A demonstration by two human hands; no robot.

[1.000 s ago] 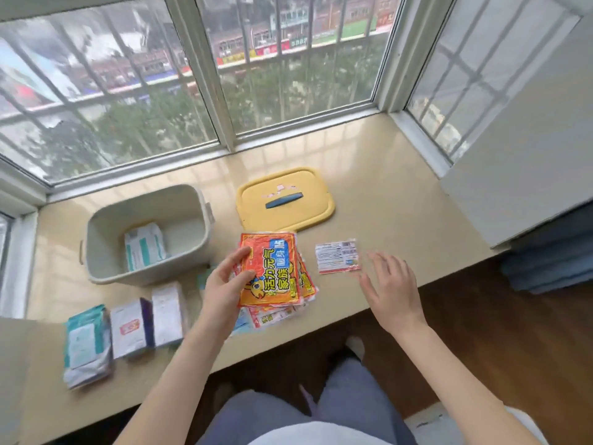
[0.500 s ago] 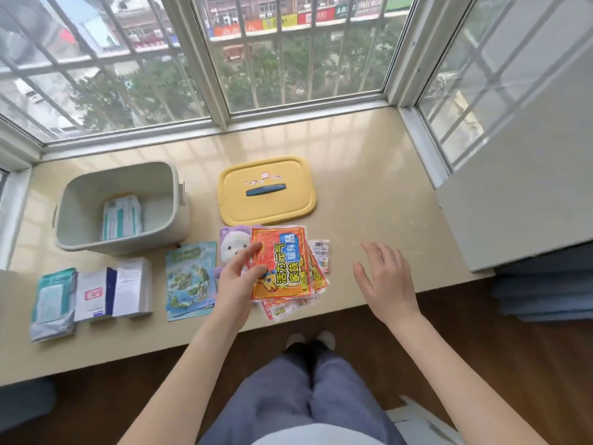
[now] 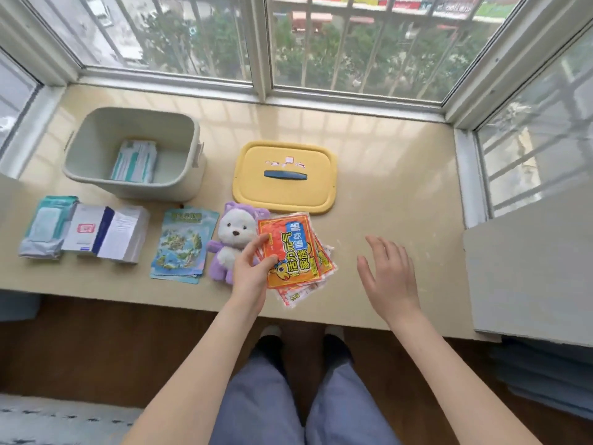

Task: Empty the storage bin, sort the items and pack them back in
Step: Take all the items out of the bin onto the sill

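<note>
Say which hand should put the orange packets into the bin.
Left, probably. The left hand already grips the orange packets and is nearer the bin. The right hand hovers open and empty, on the far side from it.

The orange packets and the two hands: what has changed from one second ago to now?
The small white card that lay right of the orange packets one second ago no longer shows; half a second ago it peeked out from under them. The left hand still holds the packets, fanned on the sill. The right hand still hovers open, holding nothing. The bin, lid, toy and other piles kept their order.
</note>
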